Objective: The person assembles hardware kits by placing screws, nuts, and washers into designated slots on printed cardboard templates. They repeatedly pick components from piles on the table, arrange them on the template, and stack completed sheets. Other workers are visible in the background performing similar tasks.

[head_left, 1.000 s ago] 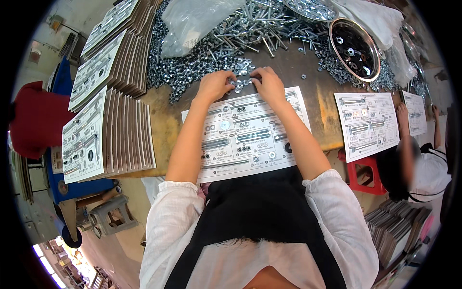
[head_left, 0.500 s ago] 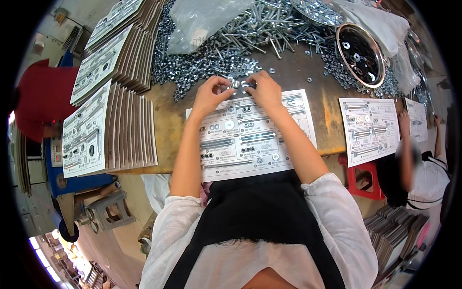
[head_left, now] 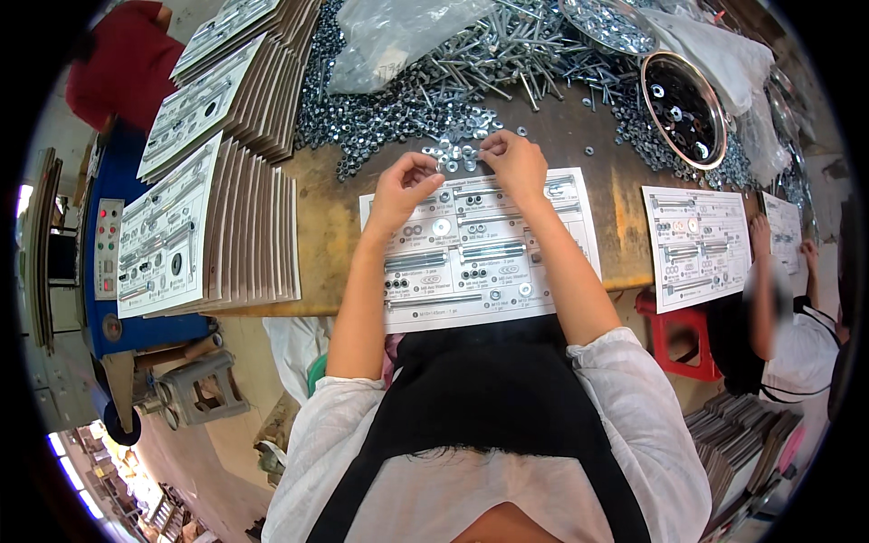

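A small group of shiny metal nuts [head_left: 460,156] lies on the table between my two hands, just beyond a printed card [head_left: 434,312]. My left hand [head_left: 405,188] is curled at the group's left side, thumb and fingers drawn together at the nuts. On the right side, my right hand [head_left: 516,167] has its fingers bent in, the tips touching the group's edge. Whatever either hand pinches is too small to make out. Pictures of bolts, nuts and washers cover the card, which lies partly under my wrists.
Stacked printed cards [head_left: 258,226] stand at left. Heaped nuts [head_left: 362,136] and bolts [head_left: 507,54] spread behind my hands, with a clear plastic bag [head_left: 398,41]. A metal bowl [head_left: 644,100] holds dark washers. Another card [head_left: 697,244] lies right, near a co-worker [head_left: 806,339].
My hands have moved slightly apart, and more loose nuts show between them. The view has shifted a little. The person in red at the left appears higher up.
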`<state>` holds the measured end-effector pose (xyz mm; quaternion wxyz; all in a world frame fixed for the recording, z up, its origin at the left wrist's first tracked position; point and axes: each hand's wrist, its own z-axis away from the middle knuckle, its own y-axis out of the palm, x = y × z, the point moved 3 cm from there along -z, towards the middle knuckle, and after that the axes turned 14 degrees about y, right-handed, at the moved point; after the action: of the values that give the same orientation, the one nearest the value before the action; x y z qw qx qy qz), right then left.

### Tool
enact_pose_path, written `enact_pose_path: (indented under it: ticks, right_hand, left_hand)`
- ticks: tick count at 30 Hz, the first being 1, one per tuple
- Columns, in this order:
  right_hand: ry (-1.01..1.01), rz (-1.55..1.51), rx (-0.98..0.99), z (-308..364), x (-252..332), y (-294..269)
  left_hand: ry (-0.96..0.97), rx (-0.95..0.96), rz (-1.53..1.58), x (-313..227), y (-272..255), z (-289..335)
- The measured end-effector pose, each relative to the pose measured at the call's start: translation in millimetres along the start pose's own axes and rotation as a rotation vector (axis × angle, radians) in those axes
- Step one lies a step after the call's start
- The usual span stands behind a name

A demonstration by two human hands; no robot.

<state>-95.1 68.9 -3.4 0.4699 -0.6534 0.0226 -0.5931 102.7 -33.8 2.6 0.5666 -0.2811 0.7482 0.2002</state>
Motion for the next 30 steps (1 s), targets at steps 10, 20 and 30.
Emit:
enact_pose_path:
  ticks: [10,20,30]
  right_hand:
    - [0.046,-0.302,0.102,5.7,-7.8,-6.4]
    - [0.143,-0.756,0.506,60.3,1.6,-11.8]
    - [0.113,-0.707,0.580,84.2,-10.1,-28.5]
  left_hand:
    - [0.216,-0.027,-0.651,-27.2,26.9,-0.7]
    - [0.521,0.098,-1.086,-53.7,49.6,11.4]
    - [0.629,0.128,-1.100,-68.9,72.6,37.9]
